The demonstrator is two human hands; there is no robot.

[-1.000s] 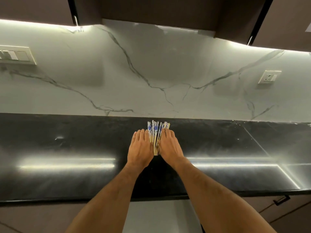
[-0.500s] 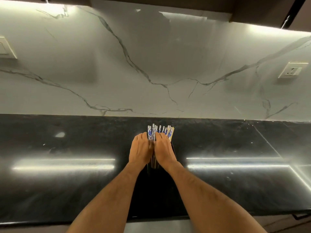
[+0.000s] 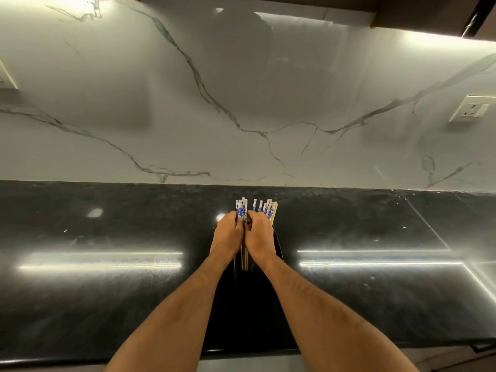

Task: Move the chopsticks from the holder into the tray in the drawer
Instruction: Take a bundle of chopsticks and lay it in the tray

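Progress, head view: task stood at its start; the bundle of pale wooden chopsticks with blue-and-white patterned tops (image 3: 256,208) was in the dark upright holder (image 3: 279,248), and none had reached a tray.
Left to do, head view: lifting the bundle out, carrying it down and laying it in the tray; neither the drawer nor the tray showed in this view, so whether the drawer was open could not be told.
Holder, head view: dark and hard to part from the glossy black stone worktop (image 3: 107,291); it stood mid-worktop, well in front of the white veined marble wall (image 3: 241,89).
Left hand (image 3: 227,236): pressed against the left side of the bundle, fingers curled round the leftmost patterned tops.
Right hand (image 3: 259,234): touching the left hand, fingers closed over the bundle's middle, a few tops showing beyond it on the right.
Hands together: side by side, clamped round the sticks just below the patterned tops.
Sticks against hands: tops stood out past the fingertips; plain shafts showed in the gap between the wrists, running down into the holder.
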